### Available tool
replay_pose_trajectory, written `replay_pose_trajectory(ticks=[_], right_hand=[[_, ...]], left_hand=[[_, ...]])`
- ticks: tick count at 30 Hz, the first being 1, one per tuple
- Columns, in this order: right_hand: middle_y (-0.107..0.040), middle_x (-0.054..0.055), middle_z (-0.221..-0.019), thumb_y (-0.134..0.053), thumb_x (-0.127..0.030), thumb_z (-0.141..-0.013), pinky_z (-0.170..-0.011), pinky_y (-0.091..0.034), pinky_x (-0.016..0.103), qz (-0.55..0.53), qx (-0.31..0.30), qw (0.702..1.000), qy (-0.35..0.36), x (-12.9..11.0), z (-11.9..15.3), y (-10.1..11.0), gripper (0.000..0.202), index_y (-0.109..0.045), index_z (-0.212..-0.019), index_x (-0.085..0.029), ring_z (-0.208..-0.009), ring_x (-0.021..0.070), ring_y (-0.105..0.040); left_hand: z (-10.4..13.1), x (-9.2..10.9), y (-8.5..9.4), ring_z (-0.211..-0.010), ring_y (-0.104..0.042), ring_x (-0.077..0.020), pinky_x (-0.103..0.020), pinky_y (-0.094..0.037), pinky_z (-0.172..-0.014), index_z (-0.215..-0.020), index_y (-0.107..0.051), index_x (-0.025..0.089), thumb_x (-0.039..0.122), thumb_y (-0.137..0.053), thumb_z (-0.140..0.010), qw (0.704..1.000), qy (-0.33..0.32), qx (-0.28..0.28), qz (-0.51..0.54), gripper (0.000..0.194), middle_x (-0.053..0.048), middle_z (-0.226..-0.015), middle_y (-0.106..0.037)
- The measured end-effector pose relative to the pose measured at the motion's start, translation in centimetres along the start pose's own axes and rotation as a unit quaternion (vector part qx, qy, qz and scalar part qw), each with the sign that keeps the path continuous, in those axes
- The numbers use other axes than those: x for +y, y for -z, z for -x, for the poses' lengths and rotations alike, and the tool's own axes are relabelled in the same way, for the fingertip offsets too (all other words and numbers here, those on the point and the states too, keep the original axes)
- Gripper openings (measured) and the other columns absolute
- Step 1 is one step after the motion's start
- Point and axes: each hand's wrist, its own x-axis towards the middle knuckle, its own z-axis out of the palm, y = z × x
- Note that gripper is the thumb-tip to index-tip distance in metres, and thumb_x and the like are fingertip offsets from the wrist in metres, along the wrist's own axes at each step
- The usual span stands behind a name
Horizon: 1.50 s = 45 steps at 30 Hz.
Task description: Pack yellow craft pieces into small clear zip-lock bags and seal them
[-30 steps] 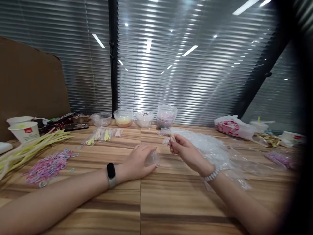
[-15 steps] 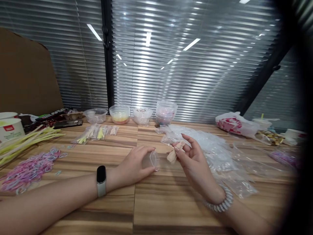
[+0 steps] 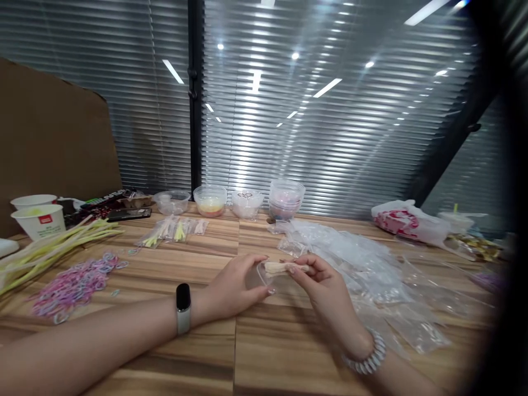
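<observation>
My left hand [image 3: 237, 287] grips a small clear plastic bag [image 3: 266, 279] by its edges, thumb and fingers holding its mouth apart. Between the thumb and fingers of my right hand [image 3: 324, 280] is a small cream-coloured bundle of strips [image 3: 277, 268]. The bundle's left end is at the bag's mouth; I cannot tell how far inside it is. Beyond my right hand spreads a heap of empty clear bags [image 3: 355, 253]. Several filled small bags [image 3: 179, 230] with yellow and cream strips lie further back on the left.
Loose pink and purple rubber bands [image 3: 76, 286] and long yellow strips [image 3: 61, 242] lie at left, near paper cups [image 3: 43, 223]. Clear tubs [image 3: 210, 201] line the back, one with scissors [image 3: 245, 194] on top. A white-and-red plastic bag [image 3: 406, 223] stands at back right.
My right hand has moved left toward the small bag. The bundle, crumpled and apart from the bag before, now lies level with its end at the bag's mouth. The view has shifted slightly.
</observation>
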Motion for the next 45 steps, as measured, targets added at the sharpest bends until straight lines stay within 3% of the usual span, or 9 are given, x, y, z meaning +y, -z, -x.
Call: replay_pose_trajectory(ticks=[5,9,17,22,25,30,34,41,45], right_hand=[[-0.066,0.009,-0.098,-0.070,-0.046,-0.078,-0.078,-0.050,0.032,0.043,-0.044,0.998,0.019,0.9,-0.6,0.9,0.040,-0.053,-0.100,-0.018,-0.090,0.0208,-0.063],[-0.065,0.008,-0.095,-0.065,-0.043,-0.082,-0.080,-0.050,0.033,0.137,-0.068,0.983,0.098,0.6,-0.1,0.7,0.030,-0.053,-0.095,-0.019,-0.091,0.0212,-0.063],[-0.063,0.003,-0.087,-0.062,-0.032,-0.086,-0.075,-0.049,0.028,0.308,-0.048,0.892,0.328,-0.3,0.7,0.0,0.013,-0.064,-0.080,-0.021,-0.085,0.0167,-0.061],[-0.063,-0.001,-0.080,-0.060,-0.023,-0.086,-0.067,-0.049,0.021,0.332,-0.062,0.848,0.408,-0.4,0.6,-0.1,0.003,-0.062,-0.088,-0.022,-0.074,0.0110,-0.061],[-0.060,-0.001,-0.075,-0.057,-0.019,-0.087,-0.064,-0.048,0.021,0.339,-0.055,0.828,0.443,-0.2,0.5,-0.3,0.006,-0.058,-0.081,-0.019,-0.071,0.0105,-0.060],[-0.059,0.002,-0.076,-0.051,-0.014,-0.088,-0.065,-0.046,0.024,0.372,-0.117,0.793,0.469,0.6,0.2,-0.3,0.011,-0.058,-0.080,-0.017,-0.073,0.0124,-0.057],[-0.056,0.006,-0.084,-0.048,-0.015,-0.090,-0.068,-0.049,0.024,0.393,-0.131,0.800,0.434,0.6,0.3,-0.3,0.016,-0.063,-0.089,-0.018,-0.078,0.0128,-0.057],[-0.057,0.011,-0.113,-0.053,-0.021,-0.089,-0.088,-0.052,0.028,0.410,-0.118,0.784,0.451,-0.7,0.8,-0.4,0.019,-0.068,-0.101,-0.021,-0.106,0.0182,-0.058],[-0.057,0.012,-0.121,-0.056,-0.025,-0.087,-0.094,-0.050,0.028,0.387,-0.078,0.800,0.452,-0.8,1.0,0.4,0.033,-0.063,-0.119,-0.020,-0.112,0.0203,-0.057]], left_hand=[[0.1,0.0,-0.1,-0.113,-0.053,-0.0210,-0.037,-0.042,-0.098,-0.126,-0.049,0.020,0.040,-0.069,-0.077,0.999,-0.023,0.022,-0.005,0.056,-0.005,-0.124,-0.056],[0.1,0.1,-0.2,-0.110,-0.053,-0.0228,-0.040,-0.041,-0.098,-0.120,-0.053,0.019,0.036,-0.072,-0.071,0.997,-0.056,0.038,-0.041,0.055,-0.006,-0.120,-0.058],[0.1,-0.9,-1.0,-0.106,-0.054,-0.0250,-0.044,-0.040,-0.096,-0.119,-0.053,0.021,0.032,-0.073,-0.066,0.992,-0.095,0.052,-0.070,0.058,-0.007,-0.116,-0.059],[0.3,-0.8,-1.1,-0.103,-0.054,-0.0246,-0.042,-0.040,-0.095,-0.118,-0.052,0.022,0.031,-0.075,-0.063,0.989,-0.107,0.057,-0.081,0.060,-0.006,-0.114,-0.060],[0.3,-0.5,-0.9,-0.104,-0.053,-0.0243,-0.041,-0.040,-0.095,-0.117,-0.052,0.020,0.026,-0.075,-0.062,0.989,-0.096,0.049,-0.099,0.059,-0.006,-0.115,-0.059],[0.3,-0.9,-1.0,-0.102,-0.054,-0.0233,-0.039,-0.040,-0.095,-0.116,-0.051,0.020,0.022,-0.075,-0.060,0.984,-0.143,0.053,-0.094,0.061,-0.006,-0.113,-0.060],[0.3,-0.6,-0.8,-0.101,-0.054,-0.0217,-0.036,-0.040,-0.094,-0.116,-0.050,0.021,0.021,-0.075,-0.062,0.984,-0.149,0.053,-0.088,0.059,-0.005,-0.112,-0.060],[0.5,-0.5,-0.6,-0.105,-0.053,-0.0202,-0.035,-0.039,-0.096,-0.119,-0.051,0.022,0.020,-0.073,-0.065,0.989,-0.123,0.047,-0.069,0.058,-0.003,-0.115,-0.058],[0.0,-0.4,0.1,-0.109,-0.051,-0.0210,-0.034,-0.038,-0.097,-0.120,-0.052,0.021,0.026,-0.071,-0.070,0.992,-0.083,0.072,-0.069,0.054,-0.005,-0.120,-0.057]])
